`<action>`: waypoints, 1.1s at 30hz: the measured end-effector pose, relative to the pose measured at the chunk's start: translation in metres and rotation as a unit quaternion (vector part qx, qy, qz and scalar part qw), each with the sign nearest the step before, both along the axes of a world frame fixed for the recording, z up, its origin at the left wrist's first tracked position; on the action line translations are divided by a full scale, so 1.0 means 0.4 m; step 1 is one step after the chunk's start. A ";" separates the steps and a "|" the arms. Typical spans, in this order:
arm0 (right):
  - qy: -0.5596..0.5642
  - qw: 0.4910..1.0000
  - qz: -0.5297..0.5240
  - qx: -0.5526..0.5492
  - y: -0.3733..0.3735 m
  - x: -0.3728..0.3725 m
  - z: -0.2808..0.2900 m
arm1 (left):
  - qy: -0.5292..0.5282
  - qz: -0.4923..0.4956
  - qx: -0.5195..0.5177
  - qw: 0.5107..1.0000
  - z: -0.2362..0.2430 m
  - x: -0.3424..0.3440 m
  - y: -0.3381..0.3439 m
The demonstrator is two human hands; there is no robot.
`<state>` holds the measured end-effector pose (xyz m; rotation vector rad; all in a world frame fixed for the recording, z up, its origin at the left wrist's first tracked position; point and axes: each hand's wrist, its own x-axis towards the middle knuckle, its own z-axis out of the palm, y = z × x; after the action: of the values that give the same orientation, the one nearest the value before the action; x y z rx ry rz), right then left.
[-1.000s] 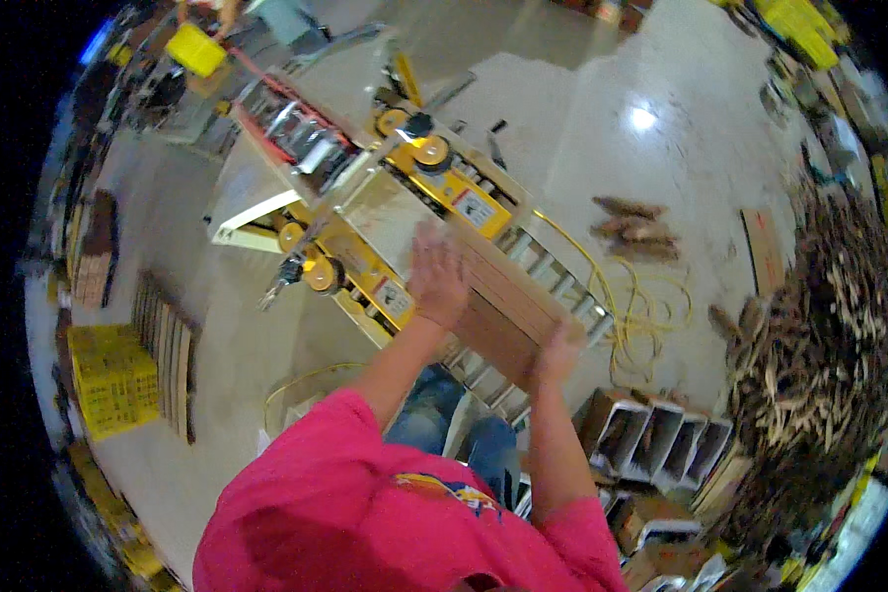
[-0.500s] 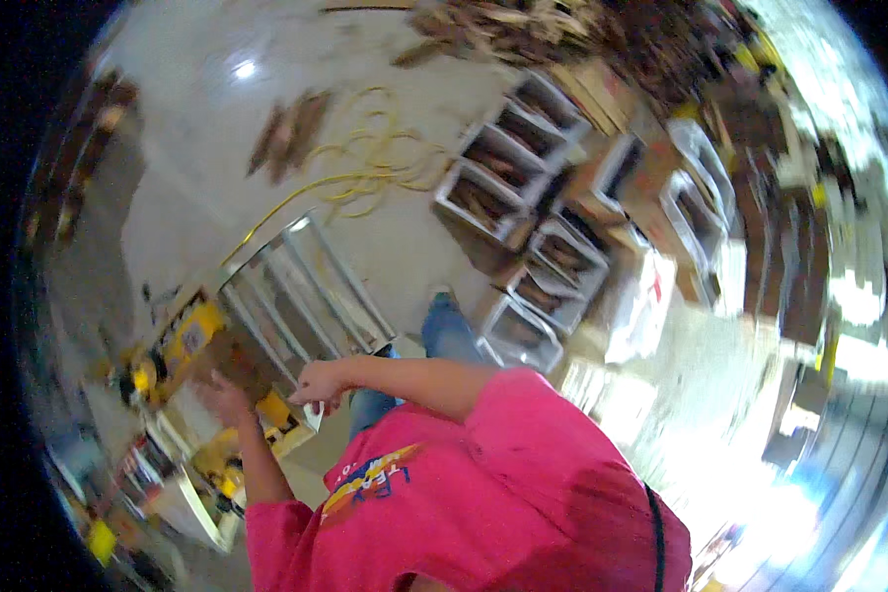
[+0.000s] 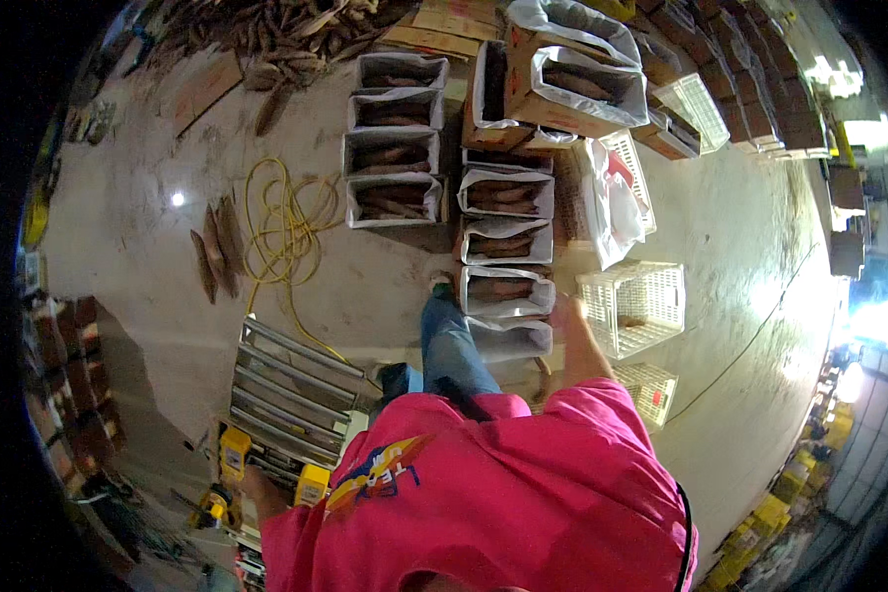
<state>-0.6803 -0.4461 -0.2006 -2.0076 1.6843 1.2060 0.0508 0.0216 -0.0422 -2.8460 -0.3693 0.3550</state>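
My right hand [image 3: 568, 308] reaches to the right edge of a lined cardboard box [image 3: 503, 291] that holds long brown roots; its fingers are too dim and small to tell open from closed. Just below that box is another box [image 3: 511, 335] with a pale liner. My left hand [image 3: 252, 476] is low at the left, beside the yellow parts [image 3: 233, 450] of the machine, mostly hidden, so its grip cannot be seen. The machine's steel roller conveyor [image 3: 288, 385] lies left of my legs.
More lined boxes of roots [image 3: 390, 202] stand in rows ahead. White plastic crates [image 3: 629, 306] are at the right. A yellow cord [image 3: 281, 227], loose roots [image 3: 217, 247] and a root pile [image 3: 296, 30] lie on the floor. Stacked cartons [image 3: 735, 79] stand at the far right.
I have turned right, toward the boxes. My right hand has left the cardboard carton held on the conveyor and moved out to the lined boxes. My left hand remains back by the machine.
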 end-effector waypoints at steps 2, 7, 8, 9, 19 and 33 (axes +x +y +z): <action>-0.166 0.920 -0.355 0.027 0.037 -0.043 0.099 | -0.001 -0.027 -0.012 1.000 0.001 0.024 -0.060; -0.287 0.558 -0.775 -0.076 0.087 0.034 0.272 | 0.031 -0.223 -0.157 0.962 -0.121 0.093 -0.306; -0.293 0.555 -0.774 -0.081 0.114 0.042 0.283 | 0.062 -0.274 -0.207 0.937 -0.157 0.083 -0.374; -0.297 0.550 -0.776 -0.087 0.154 0.046 0.285 | 0.099 -0.330 -0.253 0.904 -0.173 0.061 -0.452; -0.313 0.884 -0.344 0.051 0.825 0.157 0.140 | 0.384 -0.555 -0.308 0.671 -0.102 -0.305 -0.865; -0.375 0.600 -0.700 -0.094 0.695 0.159 0.243 | 0.468 -0.626 -0.179 0.597 -0.123 -0.655 -0.623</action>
<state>-0.6165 -0.1682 -0.1034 -0.4235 1.9707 -0.3703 -0.2113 -0.2276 -0.0914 -1.9291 1.8916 1.4583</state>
